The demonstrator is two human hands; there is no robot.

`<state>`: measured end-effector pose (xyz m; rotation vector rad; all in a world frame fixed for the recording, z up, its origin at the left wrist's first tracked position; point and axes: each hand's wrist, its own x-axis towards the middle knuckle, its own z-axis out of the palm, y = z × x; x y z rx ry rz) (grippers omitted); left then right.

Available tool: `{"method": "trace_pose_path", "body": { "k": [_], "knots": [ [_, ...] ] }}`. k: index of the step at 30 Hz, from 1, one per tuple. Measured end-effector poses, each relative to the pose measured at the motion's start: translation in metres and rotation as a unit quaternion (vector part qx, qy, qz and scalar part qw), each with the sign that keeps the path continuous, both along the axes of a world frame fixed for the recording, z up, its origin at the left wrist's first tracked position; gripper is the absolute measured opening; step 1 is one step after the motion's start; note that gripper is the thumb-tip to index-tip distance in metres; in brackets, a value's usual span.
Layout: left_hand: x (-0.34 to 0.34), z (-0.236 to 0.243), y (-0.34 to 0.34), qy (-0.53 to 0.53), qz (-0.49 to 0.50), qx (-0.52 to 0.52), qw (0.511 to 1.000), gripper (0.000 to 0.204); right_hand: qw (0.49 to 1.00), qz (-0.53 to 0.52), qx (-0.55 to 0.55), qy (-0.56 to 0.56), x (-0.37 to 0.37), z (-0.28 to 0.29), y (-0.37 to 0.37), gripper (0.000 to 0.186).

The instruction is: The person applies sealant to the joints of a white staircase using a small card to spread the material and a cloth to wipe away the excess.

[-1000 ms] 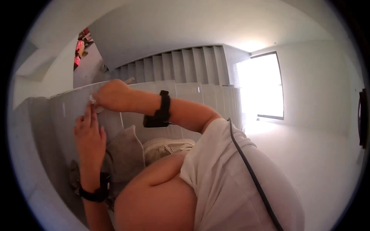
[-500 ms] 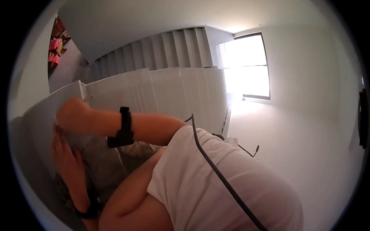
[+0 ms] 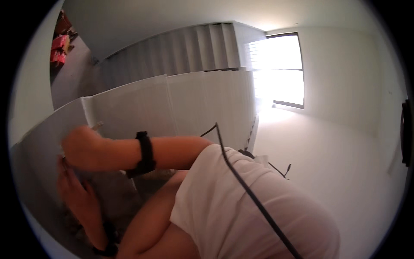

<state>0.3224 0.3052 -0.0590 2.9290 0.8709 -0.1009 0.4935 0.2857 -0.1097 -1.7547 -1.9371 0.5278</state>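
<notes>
My right hand point(image 3: 84, 146) comes in from the right, blurred, its fingers curled closed. A thin tan piece point(image 3: 98, 125) sticks out beyond its back; it seems held in this hand, though its kind is unclear. Just below, my left hand point(image 3: 77, 194) rests against the grey panel point(image 3: 36, 146), back toward me, fingers stretched out and thumb apart. Its fingertips lie right under the right hand, by a small dark edge too blurred to name. What lies between the two hands is hidden. Black straps circle both wrists.
A pale low partition point(image 3: 142, 103) runs behind my arms, with grey stairs point(image 3: 177, 52) beyond. At the right is a bright window point(image 3: 282, 71). Red boxes point(image 3: 59, 49) stand at the upper left. A black cable point(image 3: 254, 203) crosses my white shirt.
My right hand has shifted down in the picture, closer over the left fingertips, and the tan piece shows more. The left hand has dropped slightly. The view has tilted a little.
</notes>
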Motion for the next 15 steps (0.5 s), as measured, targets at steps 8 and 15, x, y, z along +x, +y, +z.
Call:
{"method": "trace_pose_path", "body": {
  "k": [8, 15],
  "knots": [
    [0.035, 0.005, -0.021, -0.048, 0.052, 0.017, 0.997, 0.059, 0.996, -0.029, 0.036, -0.071, 0.041, 0.021, -0.021, 0.025],
    [0.031, -0.034, -0.049, -0.112, 0.126, 0.069, 0.983, 0.050, 0.984, 0.031, 0.116, -0.130, 0.047, 0.023, -0.025, 0.021]
  ]
}}
